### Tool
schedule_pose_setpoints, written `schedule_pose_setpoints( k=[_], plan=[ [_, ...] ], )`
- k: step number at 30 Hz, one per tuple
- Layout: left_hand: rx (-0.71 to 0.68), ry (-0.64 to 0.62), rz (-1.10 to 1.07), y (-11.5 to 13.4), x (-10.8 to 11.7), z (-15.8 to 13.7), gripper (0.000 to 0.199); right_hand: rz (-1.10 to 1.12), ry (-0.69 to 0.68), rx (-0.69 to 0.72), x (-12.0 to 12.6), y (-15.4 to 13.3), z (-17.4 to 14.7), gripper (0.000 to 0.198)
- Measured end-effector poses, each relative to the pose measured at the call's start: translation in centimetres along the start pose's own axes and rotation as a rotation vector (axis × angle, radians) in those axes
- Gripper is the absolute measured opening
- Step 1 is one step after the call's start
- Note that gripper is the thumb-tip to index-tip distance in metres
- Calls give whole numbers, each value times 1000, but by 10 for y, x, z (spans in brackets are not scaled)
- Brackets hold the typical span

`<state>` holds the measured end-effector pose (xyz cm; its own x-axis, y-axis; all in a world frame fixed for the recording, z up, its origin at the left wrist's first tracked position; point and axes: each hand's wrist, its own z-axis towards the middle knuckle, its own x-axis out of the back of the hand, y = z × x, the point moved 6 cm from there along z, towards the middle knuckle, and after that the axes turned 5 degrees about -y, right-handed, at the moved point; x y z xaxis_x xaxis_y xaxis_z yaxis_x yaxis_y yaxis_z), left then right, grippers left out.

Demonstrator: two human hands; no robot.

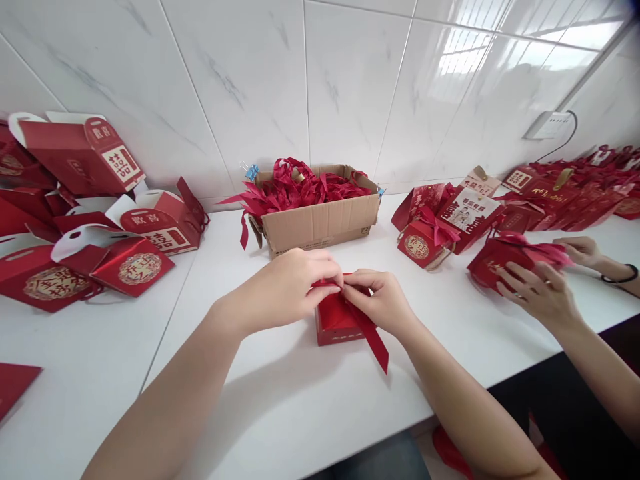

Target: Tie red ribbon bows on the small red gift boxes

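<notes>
A small red gift box (337, 327) stands on the white table in front of me. A red ribbon (373, 337) lies over its top, with one tail hanging down past the near right edge. My left hand (303, 283) pinches the ribbon above the box, fingertips pressed together. From the right, my right hand (377, 297) pinches the same ribbon, its fingertips almost touching those of the left. The spot where the ribbon crosses is partly hidden by my fingers.
Behind the box, a cardboard box (320, 223) full of red ribbons stands against the tiled wall. Red gift boxes (133, 267) are piled at left; more gift boxes (420, 243) stand at right. A co-worker's hands (545, 293) handle another red box (493, 267) nearby.
</notes>
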<state>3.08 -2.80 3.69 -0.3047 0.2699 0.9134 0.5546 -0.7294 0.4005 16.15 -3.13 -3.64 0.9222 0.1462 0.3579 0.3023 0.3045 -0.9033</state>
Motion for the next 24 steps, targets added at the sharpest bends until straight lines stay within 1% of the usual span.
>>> schedule_pose_setpoints(
  k=[2,6,10,14,15,17,18,19,20,21,22,23,24],
  plan=[
    [-26,37,-49,2,-2,5,23,-30,-60,34,-4,-3,-1,21],
    [24,112,-132,-4,-5,14,18,-4,-145,67,-7,-8,-3,22],
    [60,175,-193,-11,-4,17,13,43,-189,80,-7,-12,-3,19],
    [113,189,-255,-20,-10,19,8,58,-210,56,-8,-12,-2,17],
    [126,220,-258,-22,-11,19,13,64,-203,37,-8,-10,-1,18],
    [160,360,-192,-28,-6,19,31,87,-185,-12,-8,-6,-1,20],
    [191,457,-120,-30,-2,16,35,101,-175,-36,-8,-3,-1,20],
    [232,552,-35,-31,4,13,32,117,-165,-60,-8,-1,0,20],
    [277,625,44,-32,9,9,25,133,-157,-80,-7,1,0,20],
    [315,655,89,-32,14,6,18,148,-150,-94,-7,3,0,20],
    [338,633,83,-33,16,5,15,159,-145,-101,-7,4,0,20],
    [341,559,27,-33,16,5,16,167,-141,-104,-6,4,0,20],
    [328,432,-70,-34,13,6,18,174,-137,-104,-6,5,0,19]
  ],
)
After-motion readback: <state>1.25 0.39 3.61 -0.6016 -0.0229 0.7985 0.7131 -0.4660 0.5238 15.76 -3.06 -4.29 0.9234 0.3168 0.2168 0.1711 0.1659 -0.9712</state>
